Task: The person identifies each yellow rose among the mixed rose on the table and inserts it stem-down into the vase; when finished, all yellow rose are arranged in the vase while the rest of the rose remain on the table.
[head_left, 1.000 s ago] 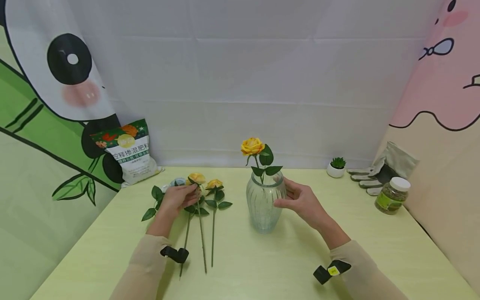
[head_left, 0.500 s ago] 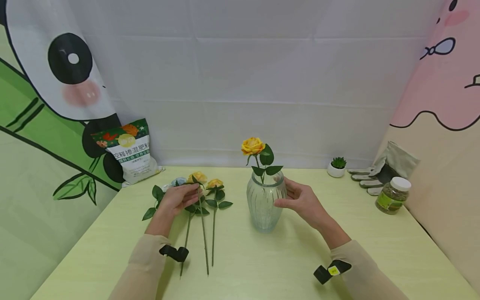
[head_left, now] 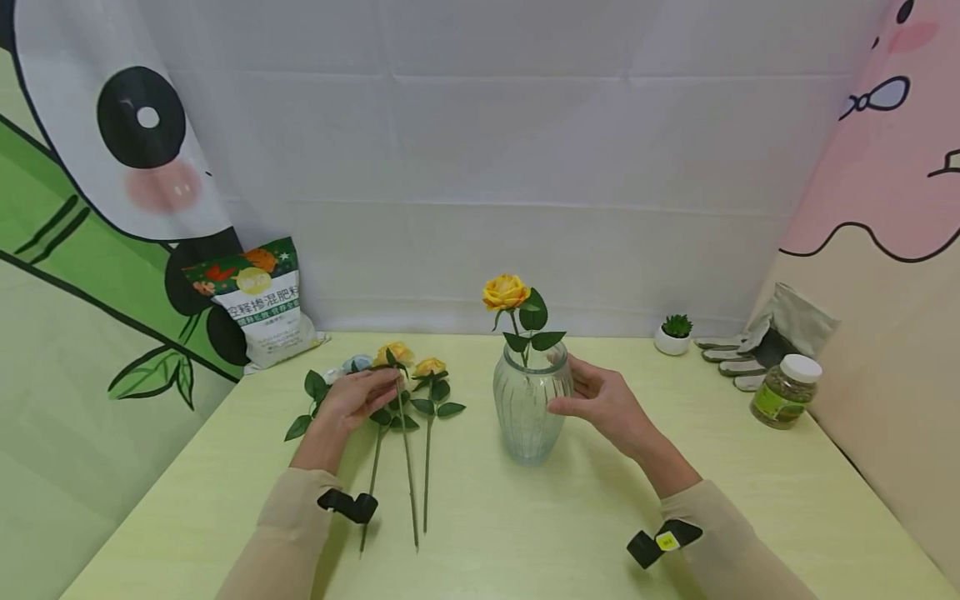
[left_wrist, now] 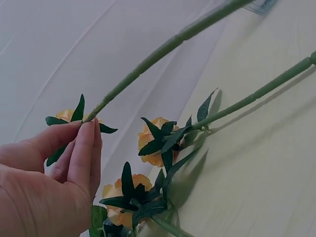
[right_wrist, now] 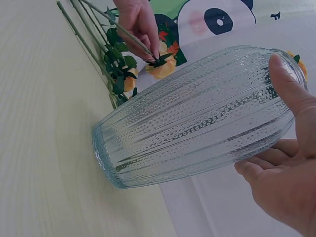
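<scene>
In the head view, my left hand [head_left: 352, 402] pinches a yellow rose [head_left: 396, 354] by its stem just below the bloom. Thumb and fingertips meet on that green stem [left_wrist: 136, 73] in the left wrist view, and the bloom is partly hidden behind them. My right hand [head_left: 609, 408] holds the side of a ribbed clear glass vase [head_left: 528, 425], thumb on the near side. The vase [right_wrist: 192, 121] stands upright on the table. One orange-yellow rose [head_left: 506, 293] with green leaves rises from its mouth.
Beside the left hand lie another yellow rose [head_left: 431, 367], a pale blue flower [head_left: 357, 363] and more stems. A fertilizer bag [head_left: 262, 308] leans at back left. At right are a small potted succulent [head_left: 673, 336], gloves [head_left: 780, 333] and a white-lidded jar [head_left: 784, 393].
The pinched rose's stem has swung slightly to the right at its lower end since a second ago. The right hand and vase look unmoved.
</scene>
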`<state>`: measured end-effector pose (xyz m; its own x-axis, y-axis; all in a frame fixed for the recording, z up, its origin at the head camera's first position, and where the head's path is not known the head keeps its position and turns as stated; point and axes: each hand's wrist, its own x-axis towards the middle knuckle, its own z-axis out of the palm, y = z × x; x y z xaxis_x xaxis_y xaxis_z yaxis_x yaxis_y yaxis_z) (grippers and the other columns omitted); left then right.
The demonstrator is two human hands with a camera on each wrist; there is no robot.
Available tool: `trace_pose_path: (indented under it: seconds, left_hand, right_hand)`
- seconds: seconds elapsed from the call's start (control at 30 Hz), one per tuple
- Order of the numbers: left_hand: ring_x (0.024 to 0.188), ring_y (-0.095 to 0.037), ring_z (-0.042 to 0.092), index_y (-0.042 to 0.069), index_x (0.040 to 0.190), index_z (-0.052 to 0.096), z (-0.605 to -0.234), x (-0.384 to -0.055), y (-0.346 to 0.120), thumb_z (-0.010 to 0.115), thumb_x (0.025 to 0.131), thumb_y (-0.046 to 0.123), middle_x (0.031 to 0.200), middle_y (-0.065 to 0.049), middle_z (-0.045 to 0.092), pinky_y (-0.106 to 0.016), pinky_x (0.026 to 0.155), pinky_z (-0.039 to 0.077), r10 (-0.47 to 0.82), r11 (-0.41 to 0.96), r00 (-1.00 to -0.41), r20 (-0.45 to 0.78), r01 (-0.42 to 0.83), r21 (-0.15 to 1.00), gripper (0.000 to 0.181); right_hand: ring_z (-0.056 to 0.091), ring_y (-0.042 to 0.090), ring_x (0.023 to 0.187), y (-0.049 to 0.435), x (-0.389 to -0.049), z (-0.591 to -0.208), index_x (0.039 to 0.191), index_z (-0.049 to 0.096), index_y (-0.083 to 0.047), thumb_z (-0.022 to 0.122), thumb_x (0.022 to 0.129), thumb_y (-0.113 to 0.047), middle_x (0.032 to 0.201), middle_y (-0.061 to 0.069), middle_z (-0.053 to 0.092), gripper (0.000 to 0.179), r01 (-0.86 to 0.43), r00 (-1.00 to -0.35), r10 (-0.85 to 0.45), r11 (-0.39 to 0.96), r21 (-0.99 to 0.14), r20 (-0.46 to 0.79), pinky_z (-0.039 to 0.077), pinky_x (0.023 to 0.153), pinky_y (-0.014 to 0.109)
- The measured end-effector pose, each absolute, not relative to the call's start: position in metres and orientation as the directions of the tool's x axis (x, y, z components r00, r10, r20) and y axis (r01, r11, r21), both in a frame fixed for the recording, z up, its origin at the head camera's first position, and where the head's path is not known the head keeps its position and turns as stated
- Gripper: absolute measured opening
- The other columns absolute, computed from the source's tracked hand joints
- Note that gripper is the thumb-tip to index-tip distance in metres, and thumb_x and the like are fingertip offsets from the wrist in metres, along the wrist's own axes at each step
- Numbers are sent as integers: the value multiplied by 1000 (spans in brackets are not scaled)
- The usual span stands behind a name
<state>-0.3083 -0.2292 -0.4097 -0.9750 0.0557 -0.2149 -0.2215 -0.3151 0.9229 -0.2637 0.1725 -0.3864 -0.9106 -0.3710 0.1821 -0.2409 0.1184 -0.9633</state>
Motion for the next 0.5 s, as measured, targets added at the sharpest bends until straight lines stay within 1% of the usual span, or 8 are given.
trace_pose_path:
  seconds: [0.1, 0.23, 0.37, 0.5]
  left_hand:
    - [85, -13, 72, 10, 93, 75, -405, -307, -228, 60, 101, 3, 91, -6, 73, -21, 84, 57, 59, -361, -975, -215, -221, 906, 18]
    - [86, -14, 72, 10, 94, 74, -395, -305, -225, 60, 100, 3, 91, -5, 73, -21, 83, 57, 75, -440, -975, -209, -220, 870, 17]
    - [86, -14, 71, 8, 94, 73, -385, -303, -219, 57, 102, 2, 89, -6, 72, -21, 84, 57, 107, -544, -982, -155, -188, 818, 19]
    - [85, -16, 70, 4, 94, 72, -377, -300, -215, 53, 103, 1, 89, -9, 71, -20, 80, 58, 117, -640, -989, -95, -148, 754, 22]
  right_hand:
    - [38, 30, 142, 173, -263, -386, 156, 31, -2, 82, 86, -22, 158, 15, 34, 88, -241, -910, -371, 116, -964, 182, 41, 109, 37]
    - [38, 30, 142, 173, -263, -386, 156, 31, -3, 82, 86, -21, 158, 14, 34, 88, -239, -910, -371, 113, -964, 182, 41, 109, 37]
    - [38, 30, 142, 173, -263, -386, 156, 31, -3, 82, 86, -21, 158, 15, 34, 88, -241, -909, -374, 112, -964, 183, 41, 109, 37]
    - [37, 30, 143, 173, -264, -386, 156, 30, -3, 82, 86, -22, 158, 15, 34, 89, -243, -908, -377, 115, -963, 184, 40, 110, 38]
